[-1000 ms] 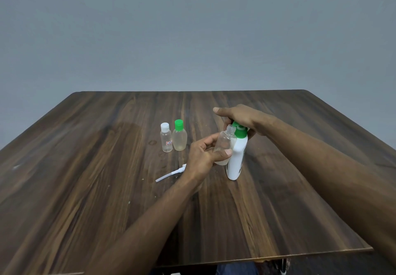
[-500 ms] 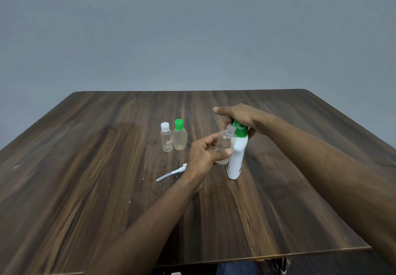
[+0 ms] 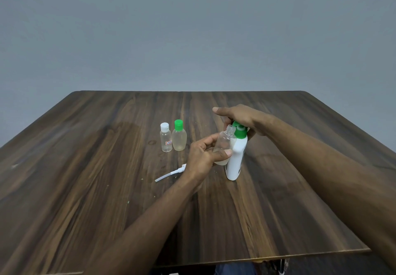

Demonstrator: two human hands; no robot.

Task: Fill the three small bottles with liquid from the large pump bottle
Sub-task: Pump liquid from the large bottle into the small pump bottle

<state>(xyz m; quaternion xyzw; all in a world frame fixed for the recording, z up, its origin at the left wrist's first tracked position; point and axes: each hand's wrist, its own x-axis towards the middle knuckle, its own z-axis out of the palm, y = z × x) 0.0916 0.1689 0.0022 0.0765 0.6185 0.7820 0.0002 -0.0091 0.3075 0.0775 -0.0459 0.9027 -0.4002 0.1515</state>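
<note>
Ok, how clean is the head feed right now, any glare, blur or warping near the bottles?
Head view: soft even light, no glare on the open small bottle or the pump bottle; faint shadows on the table; both hands (left hand, right hand) reasonably sharp; wide-angle stretch enlarges the forearms at the frame edge.

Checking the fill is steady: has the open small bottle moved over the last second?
No. The open bottle in the left hand keeps its place beside the pump bottle, neck under the green pump.
</note>
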